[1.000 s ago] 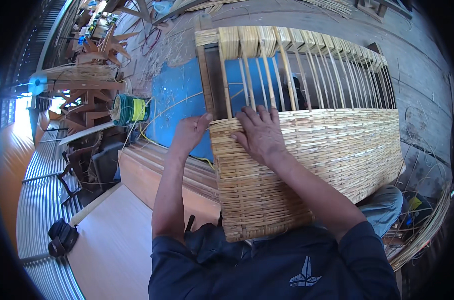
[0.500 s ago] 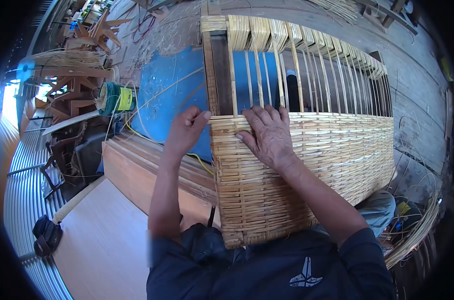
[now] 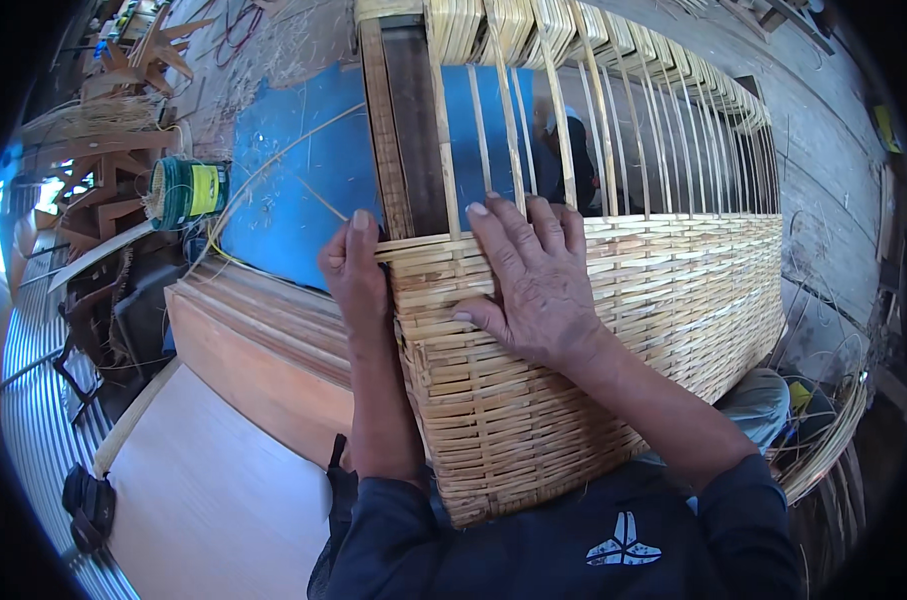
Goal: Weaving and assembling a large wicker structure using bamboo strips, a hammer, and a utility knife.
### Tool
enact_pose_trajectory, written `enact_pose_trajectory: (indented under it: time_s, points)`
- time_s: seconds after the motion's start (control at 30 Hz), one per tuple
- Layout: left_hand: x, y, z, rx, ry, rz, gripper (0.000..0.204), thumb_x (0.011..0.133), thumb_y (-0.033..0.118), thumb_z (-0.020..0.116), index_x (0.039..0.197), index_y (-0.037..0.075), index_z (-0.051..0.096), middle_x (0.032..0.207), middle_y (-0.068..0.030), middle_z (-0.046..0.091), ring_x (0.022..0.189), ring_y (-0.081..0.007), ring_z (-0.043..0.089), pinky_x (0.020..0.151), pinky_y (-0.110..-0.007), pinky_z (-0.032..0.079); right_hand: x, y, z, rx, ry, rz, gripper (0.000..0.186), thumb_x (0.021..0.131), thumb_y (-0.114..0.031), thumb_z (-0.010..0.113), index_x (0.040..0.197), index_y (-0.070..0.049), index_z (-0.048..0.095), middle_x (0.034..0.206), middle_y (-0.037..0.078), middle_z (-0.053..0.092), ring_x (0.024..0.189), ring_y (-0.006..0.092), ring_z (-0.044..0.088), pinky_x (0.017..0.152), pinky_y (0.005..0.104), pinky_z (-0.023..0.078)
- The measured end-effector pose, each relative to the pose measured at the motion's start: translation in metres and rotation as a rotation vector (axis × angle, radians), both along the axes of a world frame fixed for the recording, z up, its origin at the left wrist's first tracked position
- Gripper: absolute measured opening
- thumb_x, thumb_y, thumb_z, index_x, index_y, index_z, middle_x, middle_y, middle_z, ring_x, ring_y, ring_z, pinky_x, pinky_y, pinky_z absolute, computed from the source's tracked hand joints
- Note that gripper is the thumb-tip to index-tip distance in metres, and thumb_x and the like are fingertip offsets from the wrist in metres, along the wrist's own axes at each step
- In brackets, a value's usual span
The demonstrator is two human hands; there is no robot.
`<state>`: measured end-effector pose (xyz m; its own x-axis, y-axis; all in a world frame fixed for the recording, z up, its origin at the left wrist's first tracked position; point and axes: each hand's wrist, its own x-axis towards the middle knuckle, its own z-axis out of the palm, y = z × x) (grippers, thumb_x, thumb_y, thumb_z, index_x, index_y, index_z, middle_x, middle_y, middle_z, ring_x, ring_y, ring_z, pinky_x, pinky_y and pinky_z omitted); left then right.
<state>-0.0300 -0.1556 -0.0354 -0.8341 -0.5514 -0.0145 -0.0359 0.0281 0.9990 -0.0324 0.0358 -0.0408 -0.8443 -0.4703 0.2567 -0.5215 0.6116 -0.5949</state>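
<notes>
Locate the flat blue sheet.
In the head view, the blue sheet lies upper left, right of the green cylinder, beyond the left hand and partly behind the tan upright strips.

Shirt (image 3: 503,565): dark navy
Sleeves (image 3: 741,510): short, same navy
Chest emblem (image 3: 623,541): pale, three-pronged
Left hand (image 3: 356,268), right hand (image 3: 539,290): bare, like the forearms (image 3: 388,410)

The woven panel (image 3: 673,300) looks like cane from where I stand, ribbed and faintly glossy; the blue sheet (image 3: 293,235) smooth; the floorboards (image 3: 823,160) matt wood; the corrugated sheeting (image 3: 38,370) shiny metal.
</notes>
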Motion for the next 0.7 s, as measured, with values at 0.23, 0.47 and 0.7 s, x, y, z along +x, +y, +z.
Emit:
enact_pose_trajectory:
  time_s: [0.23, 0.47, 0.7]
  points:
    - [0.004, -0.011, -0.009, -0.280, 0.008, -0.022, 0.036, 0.090, 0.015, 0.055, 0.059, 0.015, 0.036, 0.059, 0.0080, 0.031, 0.057, -0.0039, 0.027, 0.050, -0.025, 0.020, 0.003, -0.005, 0.001, 0.102, -0.136, 0.048, 0.084, 0.078, -0.068, 0.046, 0.138, -0.010, 0.035, 0.143, 0.019, 0.030, 0.128, 0.0457, 0.029, 0.107, 0.0584, 0.013]
    - [-0.004, 0.006, 0.008, 0.087, -0.060, 0.062, 0.035, 0.092, 0.019, 0.055, 0.061, 0.011, 0.041, 0.062, 0.0051, 0.038, 0.058, -0.0049, 0.033, 0.051, -0.024, 0.029, -0.003, -0.002, 0.013, 0.140, -0.296, 0.114, 0.083, 0.083, -0.068, 0.038, 0.141, -0.009, 0.030, 0.147, 0.018, 0.023, 0.134, 0.0441, 0.019, 0.109, 0.0568, 0.010]
    - [-0.001, 0.009, 0.007, 0.051, -0.004, 0.000, 0.038, 0.093, 0.025, 0.054, 0.061, 0.011, 0.041, 0.059, 0.0063, 0.038, 0.056, -0.0040, 0.033, 0.050, -0.024, 0.028, 0.009, -0.002, 0.004, 0.100, -0.064, 0.010, 0.080, 0.083, -0.066, 0.040, 0.139, -0.008, 0.034, 0.144, 0.018, 0.027, 0.132, 0.0424, 0.023, 0.107, 0.0551, 0.017]
